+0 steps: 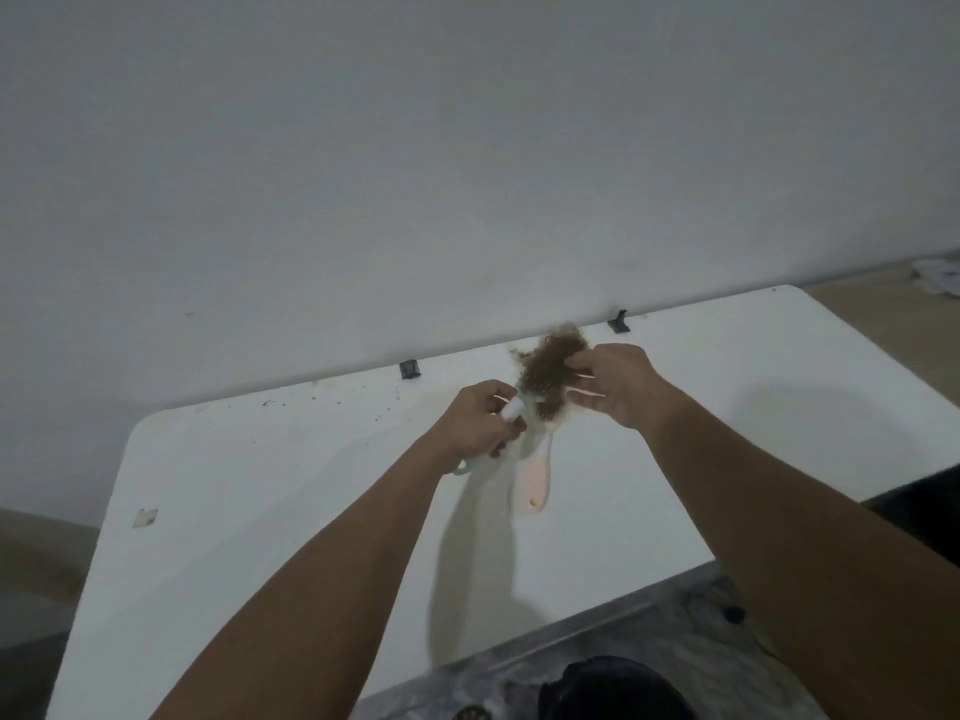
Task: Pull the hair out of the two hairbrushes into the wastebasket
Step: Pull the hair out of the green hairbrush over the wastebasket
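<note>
My left hand [480, 426] is closed around a pale green hairbrush [465, 465], whose handle end sticks out below my palm. A pink-handled hairbrush [532, 485] hangs beside it, head up; whether my left hand also holds it I cannot tell. A brown clump of hair [550, 366] covers the brush heads. My right hand [615, 384] pinches this clump from the right. Both hands are above the far middle of the white table [260, 485]. The black wastebasket [613, 688] stands on the floor by the table's near edge, partly cut off by the frame.
A grey wall rises right behind the table. Two small dark clips [409, 368] sit on the table's far edge, with dark crumbs nearby. A small tag [144, 517] lies at the left. Patterned floor and a dark cable [727, 610] show at lower right.
</note>
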{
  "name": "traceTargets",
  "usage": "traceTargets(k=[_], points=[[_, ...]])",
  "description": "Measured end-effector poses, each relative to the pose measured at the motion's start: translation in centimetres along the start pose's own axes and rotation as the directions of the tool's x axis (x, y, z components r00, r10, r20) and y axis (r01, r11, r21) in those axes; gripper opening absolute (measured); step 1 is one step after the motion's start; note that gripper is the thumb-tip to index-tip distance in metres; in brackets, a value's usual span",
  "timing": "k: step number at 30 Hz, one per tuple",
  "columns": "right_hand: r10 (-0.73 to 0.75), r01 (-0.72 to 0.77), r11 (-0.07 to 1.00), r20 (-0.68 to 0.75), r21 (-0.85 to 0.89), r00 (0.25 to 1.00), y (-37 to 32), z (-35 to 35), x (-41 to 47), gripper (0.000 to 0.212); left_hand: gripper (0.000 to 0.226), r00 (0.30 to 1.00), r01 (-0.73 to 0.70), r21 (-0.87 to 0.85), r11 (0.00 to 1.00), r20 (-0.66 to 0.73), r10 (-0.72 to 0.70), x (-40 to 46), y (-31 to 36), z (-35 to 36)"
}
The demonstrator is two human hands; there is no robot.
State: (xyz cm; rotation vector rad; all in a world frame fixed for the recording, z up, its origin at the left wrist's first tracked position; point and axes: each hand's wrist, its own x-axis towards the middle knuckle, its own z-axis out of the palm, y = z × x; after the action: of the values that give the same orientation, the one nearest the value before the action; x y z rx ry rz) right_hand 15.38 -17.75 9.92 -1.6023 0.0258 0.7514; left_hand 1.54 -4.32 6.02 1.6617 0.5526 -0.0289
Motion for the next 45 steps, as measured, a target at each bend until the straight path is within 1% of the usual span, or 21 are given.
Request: traceTargets(k=[3, 6, 8, 10, 13, 16, 20, 22, 24, 28, 32, 34, 37, 40, 42, 45], points=[[-0.002, 0.003, 0.998, -0.011, 0.063, 1.0, -0.2, -3.1, -1.6, 0.006, 0.029, 0.997, -0.031, 0.047, 0.998, 0.077, 0.028, -0.5, 1.6, 2.1], [-0.015, 0.018, 0.996, -0.034, 0.086, 0.999, -0.1, -6.3, -3.4, 0.014, 0.035, 0.984, -0.028, 0.1, 0.995, 0.176, 0.01, -1.2, 3.2, 4.8], [-0.025, 0.033, 0.994, -0.076, 0.1, 0.997, 0.1, -8.4, -4.7, 0.016, 0.041, 0.97, -0.016, 0.099, 0.995, 0.245, -0.009, -1.6, 4.3, 6.9], [-0.03, 0.045, 0.991, -0.123, 0.122, 0.992, 0.5, -10.5, -6.0, 0.015, 0.034, 0.956, -0.004, 0.087, 0.996, 0.293, -0.022, -1.8, 5.1, 9.1], [-0.021, 0.053, 0.981, -0.173, 0.184, 0.985, 1.4, -13.6, -8.0, 0.019, 0.017, 0.951, 0.009, 0.064, 0.998, 0.309, -0.029, -1.9, 5.8, 12.4], [-0.023, 0.066, 0.97, -0.182, 0.235, 0.983, 2.7, -16.1, -9.9, 0.023, 0.02, 0.956, 0.0, 0.076, 0.997, 0.294, -0.022, -2.2, 6.1, 15.8], [0.011, 0.039, 0.979, -0.244, 0.202, 0.97, 5.1, -19.0, -11.7, 0.031, 0.017, 0.938, 0.015, 0.077, 0.997, 0.345, -0.04, -2.9, 5.9, 19.6], [0.046, 0.013, 0.98, -0.286, 0.2, 0.957, 6.5, -20.5, -12.3, 0.029, 0.018, 0.933, 0.002, 0.109, 0.994, 0.356, -0.041, -3.3, 5.7, 21.3], [0.069, -0.001, 0.974, -0.295, 0.225, 0.953, 7.8, -21.7, -12.7, 0.025, 0.018, 0.937, -0.024, 0.148, 0.989, 0.349, -0.029, -3.7, 5.4, 22.9], [0.086, -0.003, 0.964, -0.298, 0.267, 0.951, 10.1, -23.3, -13.7, 0.019, 0.019, 0.936, -0.037, 0.2, 0.979, 0.35, -0.037, -4.3, 4.0, 25.8], [0.092, -0.002, 0.974, -0.385, 0.226, 0.919, 12.6, -24.1, -14.1, 0.032, 0.03, 0.912, -0.04, 0.268, 0.963, 0.404, -0.074, -4.9, 2.1, 28.0], [0.093, 0.014, 0.971, -0.431, 0.239, 0.898, 14.1, -24.3, -14.3, 0.029, 0.032, 0.899, -0.059, 0.285, 0.957, 0.431, -0.073, -5.2, 1.2, 29.1], [0.097, 0.044, 0.959, -0.466, 0.281, 0.879, 16.2, -24.6, -14.9, 0.028, 0.031, 0.889, -0.076, 0.317, 0.945, 0.452, -0.08, -5.5, -0.6, 30.4], [0.116, 0.013, 0.965, -0.472, 0.261, 0.874, 18.8, -25.4, -15.2, 0.028, 0.023, 0.875, -0.027, 0.317, 0.948, 0.466, -0.131, -5.5, -3.2, 31.4], [0.163, -0.053, 0.968, -0.456, 0.244, 0.875, 21.3, -25.9, -14.8, 0.036, 0.014, 0.863, 0.034, 0.287, 0.957, 0.474, -0.173, -5.3, -5.2, 32.0], [0.238, -0.118, 0.948, -0.409, 0.296, 0.881, 25.1, -26.3, -14.1, 0.04, 0.016, 0.847, 0.1, 0.266, 0.959, 0.483, -0.223, -4.8, -8.9, 32.8]])
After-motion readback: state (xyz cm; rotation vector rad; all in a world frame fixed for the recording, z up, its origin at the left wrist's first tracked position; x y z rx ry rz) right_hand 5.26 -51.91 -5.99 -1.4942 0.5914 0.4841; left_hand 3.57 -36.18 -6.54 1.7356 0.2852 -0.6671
